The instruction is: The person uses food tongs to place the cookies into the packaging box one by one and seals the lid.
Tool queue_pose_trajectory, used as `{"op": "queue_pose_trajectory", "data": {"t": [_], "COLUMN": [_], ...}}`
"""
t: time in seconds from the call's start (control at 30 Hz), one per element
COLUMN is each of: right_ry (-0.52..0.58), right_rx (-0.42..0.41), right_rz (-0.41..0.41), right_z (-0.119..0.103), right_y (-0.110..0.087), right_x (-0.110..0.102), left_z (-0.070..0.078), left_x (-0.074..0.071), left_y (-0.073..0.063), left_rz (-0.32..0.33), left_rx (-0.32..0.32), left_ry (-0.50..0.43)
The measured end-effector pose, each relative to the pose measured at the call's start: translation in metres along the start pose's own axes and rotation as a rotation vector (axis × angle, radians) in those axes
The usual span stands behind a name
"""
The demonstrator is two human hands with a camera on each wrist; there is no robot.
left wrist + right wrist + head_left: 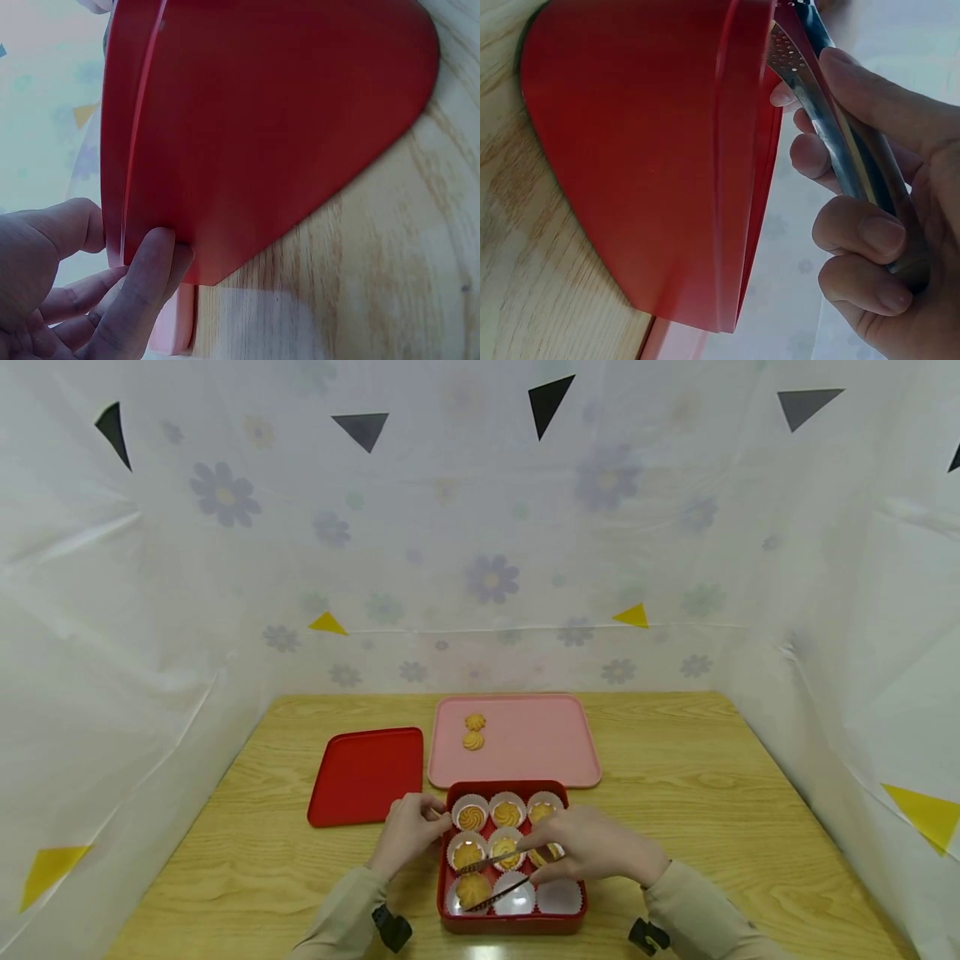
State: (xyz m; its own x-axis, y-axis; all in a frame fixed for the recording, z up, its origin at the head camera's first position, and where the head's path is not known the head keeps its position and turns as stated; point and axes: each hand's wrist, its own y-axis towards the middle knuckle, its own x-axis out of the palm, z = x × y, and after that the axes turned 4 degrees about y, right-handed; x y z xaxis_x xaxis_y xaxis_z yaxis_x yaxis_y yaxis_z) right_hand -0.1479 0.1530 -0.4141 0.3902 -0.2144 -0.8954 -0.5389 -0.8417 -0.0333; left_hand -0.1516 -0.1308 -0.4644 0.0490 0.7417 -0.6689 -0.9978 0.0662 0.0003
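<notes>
A red box [512, 925] holds white paper cups in rows, most with a golden piped cookie. My left hand [408, 837] grips its left rim, thumb at the edge and fingers against the outer wall [247, 150]. Metal tongs [829, 127] with perforated tips lie in my right hand [596, 843], thumb on one side and fingers curled round the other. Reaching left across the box, the tong tips stand apart on either side of a cookie [473, 889] at the front-left cup. Beside it are a front-middle cup [516, 900] and a front-right cup [559, 897]. My right hand partly covers the right column.
Behind the box lies a pink tray [536, 739] bearing two cookies [473, 740] near its left side. A flat red lid or tray [367, 777] rests to the left of the box. White flowered sheeting [487, 527] surrounds the wooden table [690, 793] at the back and sides.
</notes>
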Motion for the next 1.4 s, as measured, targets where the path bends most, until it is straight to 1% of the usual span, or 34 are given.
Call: {"op": "queue_pose_trajectory", "data": {"t": [0.27,0.5,0.73,0.83,1.07,1.4], "right_ry": [0.005,-0.019,-0.017,-0.016,-0.010,-0.001], "right_rx": [-0.017,-0.028,-0.047,-0.045,-0.010,0.005], "right_rz": [0.004,-0.001,0.011,0.009,-0.010,-0.014], "right_z": [0.0001,-0.0017,-0.0015,-0.0019,-0.0029,-0.0020], "right_y": [0.0034,0.0070,0.0076,0.0076,0.0073,0.0078], "right_x": [0.0025,0.0035,0.0042,0.0039,0.0026,0.0040], "left_z": [0.0006,0.0013,0.0005,0.0004,0.0004,0.0002], "left_x": [-0.0007,-0.0006,-0.0003,-0.0008,-0.0007,-0.0012], "left_y": [-0.0011,-0.0019,-0.0013,-0.0017,-0.0015,-0.0014], "left_rz": [0.010,0.008,0.006,0.003,0.005,-0.001], "left_rx": [0.023,0.016,0.015,0.017,0.015,0.018], "left_ry": [0.013,0.011,0.004,0.002,0.012,0.008]}}
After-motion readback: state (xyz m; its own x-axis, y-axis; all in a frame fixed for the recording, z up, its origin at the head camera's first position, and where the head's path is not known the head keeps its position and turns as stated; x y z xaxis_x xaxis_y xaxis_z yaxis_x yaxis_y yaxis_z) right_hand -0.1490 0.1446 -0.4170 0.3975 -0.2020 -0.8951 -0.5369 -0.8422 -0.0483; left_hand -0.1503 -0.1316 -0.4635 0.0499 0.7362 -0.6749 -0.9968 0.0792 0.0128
